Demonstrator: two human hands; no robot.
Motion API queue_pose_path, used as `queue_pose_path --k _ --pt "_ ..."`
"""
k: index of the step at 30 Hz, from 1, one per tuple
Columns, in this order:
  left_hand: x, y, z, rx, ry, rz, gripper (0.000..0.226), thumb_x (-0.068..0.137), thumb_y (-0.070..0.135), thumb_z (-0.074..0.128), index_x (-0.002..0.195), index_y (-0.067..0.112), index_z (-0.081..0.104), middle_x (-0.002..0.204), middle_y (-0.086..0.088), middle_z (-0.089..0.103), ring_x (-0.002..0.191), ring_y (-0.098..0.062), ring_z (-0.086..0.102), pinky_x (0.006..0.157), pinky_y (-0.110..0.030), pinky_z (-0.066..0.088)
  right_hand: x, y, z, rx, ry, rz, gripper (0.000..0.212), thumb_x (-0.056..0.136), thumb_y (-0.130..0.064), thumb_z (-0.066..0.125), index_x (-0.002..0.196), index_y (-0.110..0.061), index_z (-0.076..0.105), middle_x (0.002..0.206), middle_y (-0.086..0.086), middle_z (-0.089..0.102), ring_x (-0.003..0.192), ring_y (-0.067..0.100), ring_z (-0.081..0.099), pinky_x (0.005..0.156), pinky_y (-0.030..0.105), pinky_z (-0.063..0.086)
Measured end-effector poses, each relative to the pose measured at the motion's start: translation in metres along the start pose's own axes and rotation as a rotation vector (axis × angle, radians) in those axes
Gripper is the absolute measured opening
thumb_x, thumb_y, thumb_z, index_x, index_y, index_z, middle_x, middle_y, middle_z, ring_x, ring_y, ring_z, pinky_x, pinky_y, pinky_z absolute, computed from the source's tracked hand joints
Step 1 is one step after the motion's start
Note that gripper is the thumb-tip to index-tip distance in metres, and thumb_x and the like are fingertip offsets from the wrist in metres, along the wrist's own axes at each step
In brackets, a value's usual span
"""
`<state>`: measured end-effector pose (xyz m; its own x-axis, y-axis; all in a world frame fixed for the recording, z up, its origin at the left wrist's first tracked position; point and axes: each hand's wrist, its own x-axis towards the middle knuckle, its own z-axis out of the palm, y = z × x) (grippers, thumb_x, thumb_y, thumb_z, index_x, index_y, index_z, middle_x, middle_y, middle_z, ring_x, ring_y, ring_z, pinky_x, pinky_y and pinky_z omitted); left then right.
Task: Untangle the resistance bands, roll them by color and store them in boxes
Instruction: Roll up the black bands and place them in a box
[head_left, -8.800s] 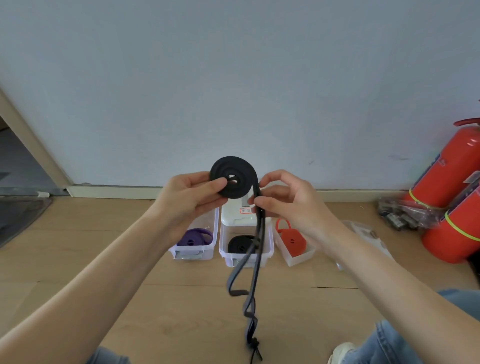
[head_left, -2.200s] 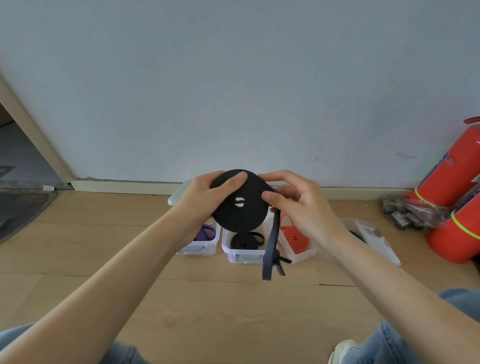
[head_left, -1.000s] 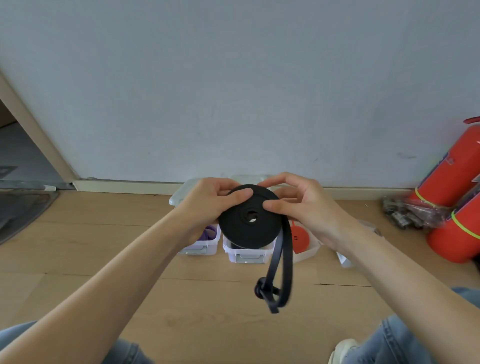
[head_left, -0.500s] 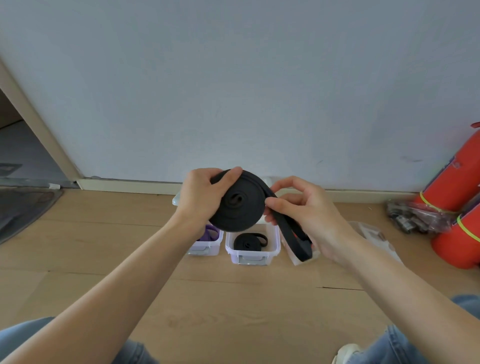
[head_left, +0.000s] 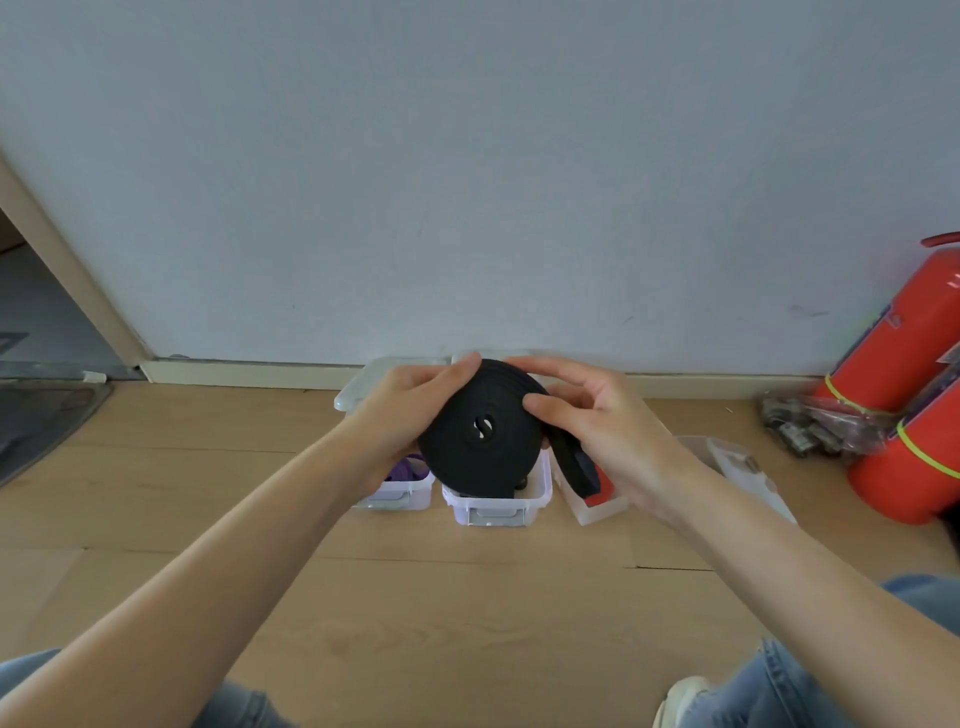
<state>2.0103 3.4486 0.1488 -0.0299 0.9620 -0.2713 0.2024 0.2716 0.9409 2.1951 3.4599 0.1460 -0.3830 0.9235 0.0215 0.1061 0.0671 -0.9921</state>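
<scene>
A black resistance band, wound into a thick flat coil, is held up in front of me above the boxes. My left hand grips the coil's left rim. My right hand pinches the right rim, and a short loose tail hangs below it. Three small clear boxes stand on the floor behind: the left box holds a purple band, the middle box is mostly hidden by the coil, and the right box shows a red band.
Clear lids lie behind the boxes by the skirting, and another clear lid or box lies to the right. Two red fire extinguishers and a plastic bag of metal parts sit at the right wall. My knees frame the wooden floor.
The coil has grown thicker as the long hanging tail was wound in. Only a short tail is left now, and the coil has turned flat-on toward me.
</scene>
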Motion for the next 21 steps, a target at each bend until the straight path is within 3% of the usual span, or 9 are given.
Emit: queue_pose_path --k 3,5,8,10,14,16,18,21 --pt "-0.006 0.002 0.009 -0.044 0.059 0.006 0.042 0.085 0.052 0.056 0.095 0.014 0.071 0.105 -0.028 0.064 0.086 -0.036 0.061 0.087 -0.050 0.045 -0.001 0.001 0.003 -0.020 -0.034 -0.011 0.030 0.092 -0.012 0.056 0.110 -0.034 0.064 0.087 0.003 0.073 0.076 0.012 0.068 0.064 0.019 0.053" --pt "-0.007 0.005 0.010 -0.119 0.141 0.030 0.041 0.084 0.051 0.058 0.090 0.013 0.072 0.103 -0.029 0.065 0.082 -0.037 0.061 0.083 -0.049 0.045 -0.001 0.000 0.002 -0.001 -0.026 -0.018 0.026 0.092 -0.015 0.057 0.113 -0.030 0.062 0.092 0.002 0.073 0.079 0.013 0.070 0.068 0.024 0.055" --pt "-0.003 0.005 0.008 -0.235 0.198 0.038 0.042 0.085 0.049 0.058 0.089 0.009 0.071 0.102 -0.027 0.066 0.086 -0.037 0.061 0.084 -0.047 0.040 -0.001 -0.001 0.003 0.044 0.022 -0.011 0.015 0.090 -0.020 0.061 0.104 -0.023 0.059 0.087 0.008 0.072 0.064 0.014 0.064 0.052 0.025 0.050" --pt "0.002 0.004 0.003 -0.220 0.128 0.003 0.043 0.088 0.046 0.055 0.097 0.006 0.069 0.101 -0.023 0.068 0.091 -0.034 0.064 0.087 -0.042 0.045 0.001 0.001 0.001 0.004 0.056 -0.007 0.012 0.088 -0.020 0.063 0.098 -0.018 0.058 0.082 0.007 0.072 0.062 0.015 0.064 0.052 0.026 0.049" --pt "0.000 0.004 -0.013 -0.027 -0.217 -0.037 0.035 0.091 0.039 0.051 0.106 0.013 0.068 0.103 -0.006 0.072 0.096 -0.019 0.068 0.084 -0.032 0.054 0.001 -0.001 -0.006 -0.147 -0.027 -0.019 0.009 0.084 -0.015 0.067 0.091 -0.018 0.062 0.076 0.002 0.073 0.061 0.010 0.065 0.056 0.018 0.048" --pt "-0.004 0.001 -0.007 0.125 -0.243 -0.025 0.035 0.086 0.048 0.054 0.097 0.019 0.072 0.094 -0.003 0.074 0.087 -0.016 0.069 0.079 -0.030 0.053 -0.001 -0.002 -0.004 -0.267 -0.103 -0.036 0.010 0.084 -0.016 0.069 0.090 -0.022 0.063 0.080 -0.001 0.073 0.064 0.003 0.065 0.058 0.011 0.046" --pt "-0.005 -0.001 0.003 0.139 -0.135 -0.013 0.035 0.083 0.050 0.057 0.084 0.020 0.074 0.080 -0.004 0.074 0.072 -0.015 0.069 0.067 -0.028 0.053 -0.002 -0.002 -0.001 -0.355 -0.119 -0.065 0.011 0.084 -0.018 0.068 0.091 -0.024 0.062 0.084 -0.002 0.073 0.068 0.000 0.066 0.058 0.006 0.044" --pt "-0.004 0.002 0.007 0.020 -0.024 0.036 0.032 0.084 0.043 0.060 0.070 0.017 0.073 0.065 -0.004 0.071 0.056 -0.013 0.065 0.048 -0.020 0.050 -0.001 -0.007 -0.006 -0.415 -0.148 -0.103 0.017 0.087 -0.022 0.064 0.103 -0.028 0.062 0.088 -0.007 0.073 0.084 0.003 0.065 0.075 0.015 0.047"
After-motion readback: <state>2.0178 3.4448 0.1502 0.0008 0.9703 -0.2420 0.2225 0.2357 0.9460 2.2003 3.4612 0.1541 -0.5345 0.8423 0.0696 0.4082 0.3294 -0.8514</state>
